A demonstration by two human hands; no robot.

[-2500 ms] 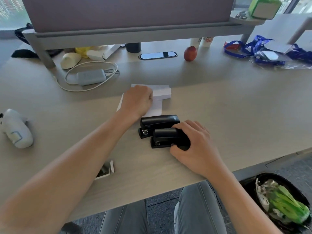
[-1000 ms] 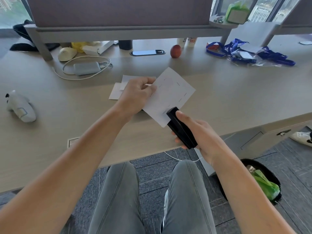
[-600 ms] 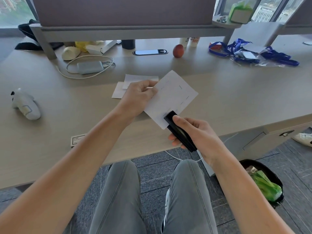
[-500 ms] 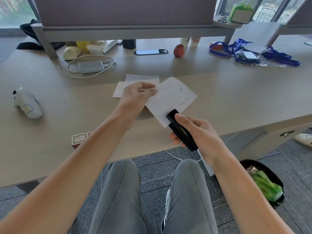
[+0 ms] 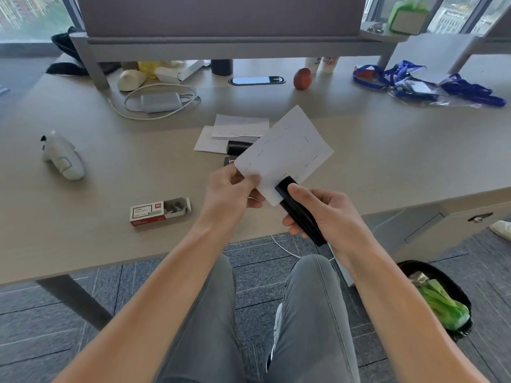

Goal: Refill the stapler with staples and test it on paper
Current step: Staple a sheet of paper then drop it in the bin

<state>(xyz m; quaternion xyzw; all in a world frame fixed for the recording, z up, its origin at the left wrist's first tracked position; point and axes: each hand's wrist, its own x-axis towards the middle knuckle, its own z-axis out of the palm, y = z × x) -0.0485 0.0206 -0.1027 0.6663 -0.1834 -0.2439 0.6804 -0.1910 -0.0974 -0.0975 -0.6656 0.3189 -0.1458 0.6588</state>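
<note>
White sheet of paper (image 5: 284, 153) now raised to frame centre, pinched by left hand (image 5: 229, 193); black plastic stapler (image 5: 300, 211), gripped in right hand (image 5: 329, 214), biting lower edge again. Testing under way, refill apparently finished.

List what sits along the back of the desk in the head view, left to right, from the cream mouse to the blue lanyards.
cream mouse → grey power adapter → black cup → cable port → apple → paper cups → blue lanyards

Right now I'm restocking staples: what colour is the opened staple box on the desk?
White and red staple box, seen in the head view.
</note>
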